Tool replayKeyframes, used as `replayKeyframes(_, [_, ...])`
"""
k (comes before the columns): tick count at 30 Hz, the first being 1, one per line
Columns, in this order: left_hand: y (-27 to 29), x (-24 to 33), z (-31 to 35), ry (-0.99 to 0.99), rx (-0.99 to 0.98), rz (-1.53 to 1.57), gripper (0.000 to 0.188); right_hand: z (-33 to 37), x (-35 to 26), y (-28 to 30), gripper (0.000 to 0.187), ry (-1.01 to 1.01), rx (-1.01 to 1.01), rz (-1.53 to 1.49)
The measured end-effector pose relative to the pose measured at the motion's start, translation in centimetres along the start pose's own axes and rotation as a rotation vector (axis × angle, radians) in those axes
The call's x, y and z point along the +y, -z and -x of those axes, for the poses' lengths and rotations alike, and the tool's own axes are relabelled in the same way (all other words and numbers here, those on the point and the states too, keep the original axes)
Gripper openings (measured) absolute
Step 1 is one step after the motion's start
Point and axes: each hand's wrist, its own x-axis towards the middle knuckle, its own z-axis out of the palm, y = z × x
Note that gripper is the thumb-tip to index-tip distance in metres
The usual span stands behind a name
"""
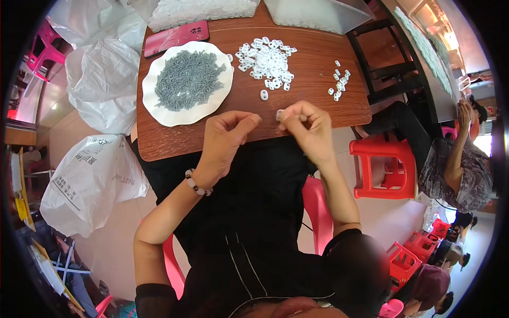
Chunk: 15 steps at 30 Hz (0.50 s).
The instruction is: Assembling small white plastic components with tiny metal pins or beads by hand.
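My left hand [228,140], with a beaded bracelet [197,183] on the wrist, is closed in a pinch over the table's near edge. Whatever its fingertips hold, if anything, is too small to make out. Facing it, my right hand [310,130] pinches a small white plastic piece [279,114]. Just beyond lies a single white oval piece with two holes [264,95]. A heap of similar white pieces [268,61] sits farther back. On the left, a white scalloped plate [151,98] bears many small grey-green pins [188,79].
Several white pieces [342,82] lie at the table's right. A pink phone [177,38] rests behind the plate. Two bins [318,16] [201,13] stand at the back. White bags [101,85] flank the left, a red stool [384,167] the right, where another person [458,169] sits.
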Motion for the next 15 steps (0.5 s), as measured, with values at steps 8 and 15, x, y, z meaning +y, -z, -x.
replayKeyframes(8, [0.6,0.1,-0.9,0.024,-0.022,0.123,0.017,-3.8,2.3,12.1,0.016,0.007,0.438,0.990])
replayKeyframes(15, [1.0,-0.1,-1.0,0.037,-0.030,0.158,0.017,-4.9,3.0,13.0,0.015,0.061,0.432,0.814])
